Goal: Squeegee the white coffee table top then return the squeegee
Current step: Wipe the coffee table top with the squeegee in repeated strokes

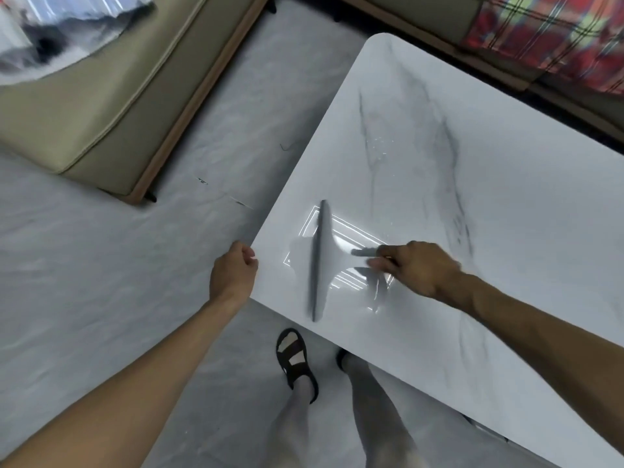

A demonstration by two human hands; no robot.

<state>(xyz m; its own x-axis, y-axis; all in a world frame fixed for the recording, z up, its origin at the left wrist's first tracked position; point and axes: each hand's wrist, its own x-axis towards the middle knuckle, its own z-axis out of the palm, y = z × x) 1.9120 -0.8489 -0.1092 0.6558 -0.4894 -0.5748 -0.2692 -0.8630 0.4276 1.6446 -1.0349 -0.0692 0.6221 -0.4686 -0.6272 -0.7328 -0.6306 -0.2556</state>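
Note:
The white marbled coffee table [472, 184] fills the right half of the view. A white squeegee [326, 261] with a grey rubber blade lies on the top near the table's left corner, blade running toward and away from me. My right hand [418, 268] grips its grey handle from the right. My left hand [233, 273] is at the table's left corner, fingers curled against the edge; whether they hold the edge is unclear. Water droplets [380, 146] glint on the top beyond the squeegee. The picture is motion-blurred.
A beige cushioned sofa [101, 106] stands at the upper left, another with a red plaid cloth [547, 35] behind the table. Grey floor [101, 265] lies between. My sandalled feet [297, 359] stand at the table's near edge.

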